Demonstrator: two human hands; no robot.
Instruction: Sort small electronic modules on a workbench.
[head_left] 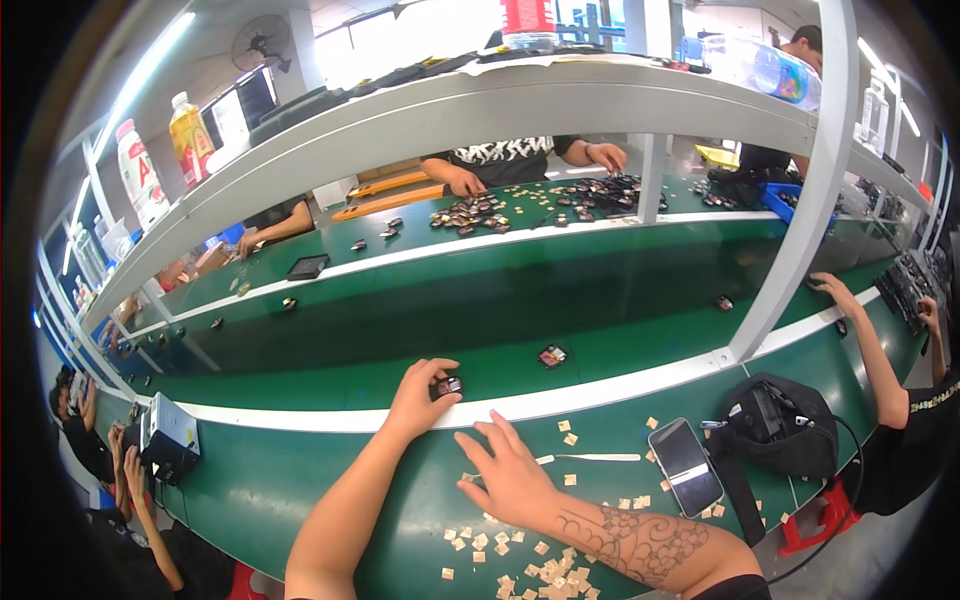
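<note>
My left hand (pixel 408 400) is over the inner edge of the green belt (pixel 640 370), its thumb and fingers closed round a small black module (pixel 447 386) with a shiny top. A second module (pixel 551 356), black with coloured patches, lies on the belt to the right of it. My right hand (pixel 512 478) rests low over the green table (pixel 400 490), fingers spread and nothing gripped. A thin white-handled stick tool (pixel 600 457) lies beside it, partly hidden by the hand. Small beige square pieces (pixel 555 575) are scattered around and below my right forearm.
A phone (pixel 686 467) and a black bag (pixel 785 425) lie to the right. A white rail (pixel 320 418) divides table from belt, with a white post (pixel 790 200) rising from it. A grey box (pixel 170 437) stands left. Co-workers sit opposite and on both sides.
</note>
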